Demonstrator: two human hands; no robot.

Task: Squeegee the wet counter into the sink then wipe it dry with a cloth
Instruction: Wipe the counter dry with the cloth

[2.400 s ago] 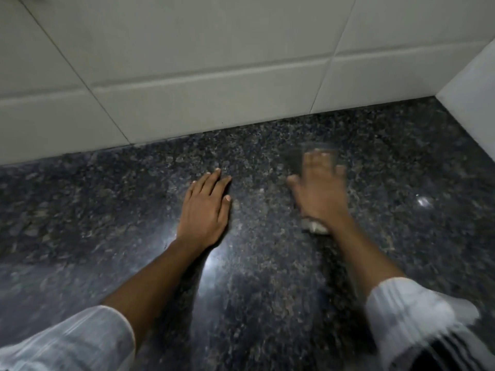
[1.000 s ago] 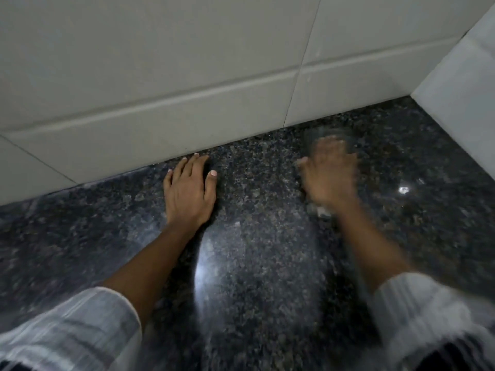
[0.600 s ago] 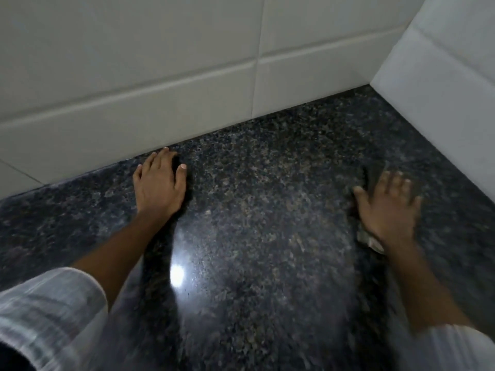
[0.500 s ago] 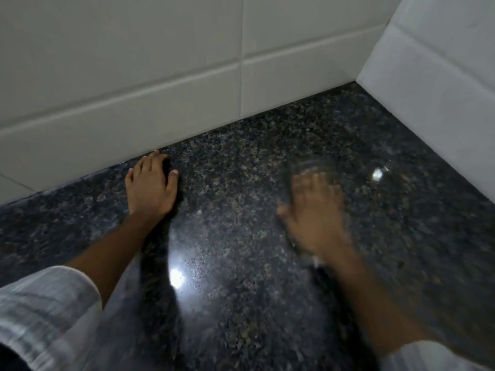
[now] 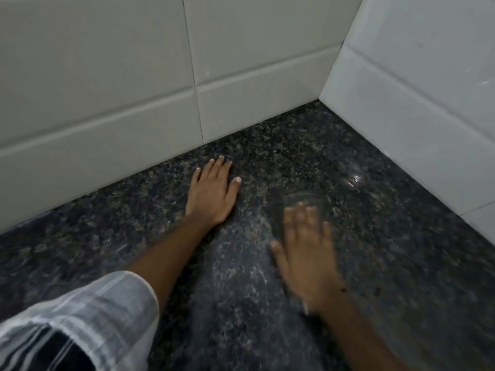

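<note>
We are looking down at a dark speckled stone desk (image 5: 267,303) lying in a corner of pale tiled walls (image 5: 107,76), glare glinting near the right wall. Our left hand (image 5: 211,194) is resting flat and open just short of the back wall. Our right hand (image 5: 308,253), blurred, is pressing spread fingers onto a dim cloth (image 5: 302,202) poking past the fingertips. Bare stone is lying open on both sides.
</note>
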